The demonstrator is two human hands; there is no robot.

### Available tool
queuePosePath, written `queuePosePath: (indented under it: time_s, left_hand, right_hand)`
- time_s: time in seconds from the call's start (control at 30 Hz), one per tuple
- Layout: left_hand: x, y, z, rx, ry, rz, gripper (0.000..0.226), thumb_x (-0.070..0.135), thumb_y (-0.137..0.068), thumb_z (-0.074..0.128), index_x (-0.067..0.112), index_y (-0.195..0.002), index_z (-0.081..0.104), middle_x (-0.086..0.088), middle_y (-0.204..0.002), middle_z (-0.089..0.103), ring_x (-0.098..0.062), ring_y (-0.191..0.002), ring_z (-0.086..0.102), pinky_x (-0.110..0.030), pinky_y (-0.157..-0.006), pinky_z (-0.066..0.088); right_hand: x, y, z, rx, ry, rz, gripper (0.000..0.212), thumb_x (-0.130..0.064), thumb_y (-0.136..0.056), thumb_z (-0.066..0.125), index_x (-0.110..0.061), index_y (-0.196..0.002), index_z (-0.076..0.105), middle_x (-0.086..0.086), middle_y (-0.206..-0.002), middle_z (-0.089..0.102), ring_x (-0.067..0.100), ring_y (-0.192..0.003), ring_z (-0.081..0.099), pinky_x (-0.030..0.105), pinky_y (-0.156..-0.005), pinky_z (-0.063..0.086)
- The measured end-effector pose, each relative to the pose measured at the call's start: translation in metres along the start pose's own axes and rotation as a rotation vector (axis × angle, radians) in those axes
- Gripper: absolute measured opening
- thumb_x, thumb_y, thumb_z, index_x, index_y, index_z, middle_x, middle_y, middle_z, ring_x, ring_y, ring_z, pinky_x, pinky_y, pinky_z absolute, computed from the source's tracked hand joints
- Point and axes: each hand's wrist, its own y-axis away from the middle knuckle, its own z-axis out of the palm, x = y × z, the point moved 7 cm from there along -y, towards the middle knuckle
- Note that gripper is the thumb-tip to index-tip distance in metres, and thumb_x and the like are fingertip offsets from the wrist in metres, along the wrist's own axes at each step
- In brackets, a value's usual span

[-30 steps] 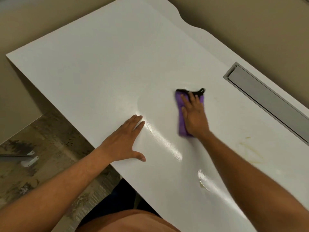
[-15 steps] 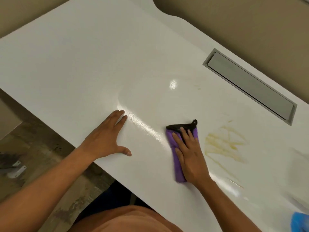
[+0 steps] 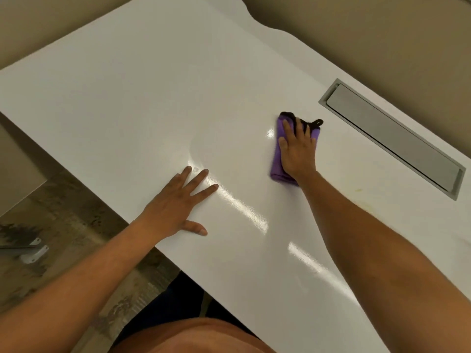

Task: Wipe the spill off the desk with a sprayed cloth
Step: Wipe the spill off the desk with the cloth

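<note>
head view: a white glossy surface (image 3: 153, 98) filled most of the frame, seen from above by the person leaning over it. the right hand (image 3: 298, 151) lay flat on a folded purple cloth (image 3: 276, 166) with a black trim and loop at its far end, pressing it down onto the surface; its fingers (image 3: 286, 126) were spread apart and stretched out over the cloth, not curled around it. the cloth sat on the far right part of the surface, near a long grey hatch (image 3: 392, 138) set into the top but apart from it. the left hand (image 3: 175, 207) rested palm down near the front edge, fingers apart and holding nothing, seemingly bracing the body. a faint yellowish stain (image 3: 362, 197) showed to the right of the right forearm, between the arm and the hatch; how much of it lay hidden beneath the arm could not be told. bright streaks of reflected light crossed the surface between the hands. patterned floor (image 3: 63, 225) showed at lower left.

the step in hand looked like the wiping itself, with the cloth pressed and mid-stroke, away from the stain. since the yellowish marks remained, the job seemed unfinished. the next move would likely call for drawing the cloth back toward the near right, over the stain, keeping firm even pressure so the cloth stays flat and does not bunch.
</note>
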Motion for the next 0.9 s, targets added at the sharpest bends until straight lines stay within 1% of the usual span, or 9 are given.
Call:
queuePosePath:
  time_s: [0.1,0.2,0.3,0.37,0.5,0.57,0.7,0.83,0.9]
  left_hand:
    - [-0.002,0.000,0.004,-0.001,-0.012,0.009,0.116,0.095,-0.076,0.035,0.043,-0.166,-0.017,0.000,-0.178,-0.027,-0.039,-0.165,-0.018,-0.049,-0.133,-0.006]
    - [-0.004,-0.001,0.009,0.002,-0.051,0.007,0.114,0.097,-0.075,0.026,0.045,-0.160,-0.029,0.000,-0.175,-0.032,-0.039,-0.164,-0.021,-0.057,-0.132,-0.007]
    - [-0.006,-0.001,0.014,0.004,-0.050,0.008,0.114,0.098,-0.074,0.024,0.046,-0.158,-0.033,0.002,-0.174,-0.034,-0.038,-0.163,-0.024,-0.060,-0.132,-0.008]
    - [-0.006,-0.001,0.015,0.010,-0.043,0.011,0.114,0.098,-0.075,0.026,0.046,-0.160,-0.030,0.002,-0.175,-0.033,-0.037,-0.164,-0.023,-0.060,-0.132,-0.007]
    - [-0.006,-0.001,0.016,0.029,-0.069,0.017,0.114,0.099,-0.076,0.024,0.045,-0.162,-0.027,0.001,-0.176,-0.031,-0.038,-0.164,-0.021,-0.060,-0.133,-0.006]
    - [-0.005,-0.001,0.015,0.032,-0.077,0.025,0.113,0.099,-0.077,0.024,0.044,-0.164,-0.023,0.000,-0.177,-0.029,-0.038,-0.165,-0.019,-0.061,-0.133,-0.004]
    - [-0.005,-0.001,0.012,0.033,-0.095,0.028,0.112,0.099,-0.076,0.018,0.042,-0.164,-0.023,-0.002,-0.177,-0.026,-0.039,-0.165,-0.015,-0.062,-0.133,0.000]
    - [-0.003,0.001,0.007,0.028,-0.102,0.040,0.112,0.099,-0.076,0.008,0.038,-0.168,-0.008,-0.006,-0.180,-0.012,-0.043,-0.166,-0.001,-0.065,-0.132,0.011]
    - [-0.003,0.001,0.007,0.007,-0.104,0.041,0.112,0.098,-0.075,0.004,0.037,-0.168,-0.010,-0.007,-0.180,-0.014,-0.043,-0.166,-0.003,-0.066,-0.132,0.010]
  right_hand:
    - [-0.045,0.035,0.014,-0.056,-0.045,-0.169,0.053,-0.029,-0.111,0.039,-0.019,-0.163,0.034,0.014,-0.172,0.026,0.039,-0.157,0.025,0.057,-0.124,0.024]
    - [-0.058,0.102,0.031,-0.116,-0.120,-0.261,0.054,-0.033,-0.112,0.035,-0.029,-0.165,0.028,0.003,-0.176,0.017,0.032,-0.162,0.017,0.053,-0.130,0.016]
    - [-0.032,0.175,0.039,-0.151,-0.143,-0.267,0.055,-0.036,-0.112,0.029,-0.041,-0.165,0.018,-0.009,-0.177,0.009,0.022,-0.164,0.009,0.043,-0.131,0.009]
    - [0.007,0.203,0.035,-0.139,-0.141,-0.192,0.056,-0.035,-0.110,0.030,-0.042,-0.165,0.019,-0.007,-0.176,0.011,0.021,-0.164,0.010,0.041,-0.131,0.009]
    - [0.067,0.158,0.010,-0.053,-0.098,-0.072,0.054,-0.025,-0.107,0.034,-0.014,-0.159,0.041,0.017,-0.165,0.038,0.044,-0.152,0.035,0.055,-0.125,0.027]
    - [0.075,0.105,-0.001,0.000,-0.075,0.024,0.053,-0.019,-0.106,0.035,-0.006,-0.155,0.045,0.024,-0.160,0.042,0.045,-0.147,0.039,0.055,-0.121,0.032]
    - [0.031,0.025,-0.002,0.048,-0.036,0.110,0.052,-0.023,-0.109,0.036,-0.013,-0.160,0.038,0.019,-0.168,0.032,0.040,-0.152,0.033,0.052,-0.118,0.032]
    - [-0.056,0.038,0.014,0.004,-0.069,-0.104,0.053,-0.028,-0.109,0.039,-0.018,-0.161,0.038,0.012,-0.171,0.029,0.038,-0.155,0.030,0.055,-0.120,0.030]
    - [-0.080,0.079,0.026,-0.036,-0.109,-0.188,0.053,-0.029,-0.110,0.038,-0.023,-0.162,0.036,0.008,-0.173,0.026,0.036,-0.158,0.025,0.054,-0.126,0.024]
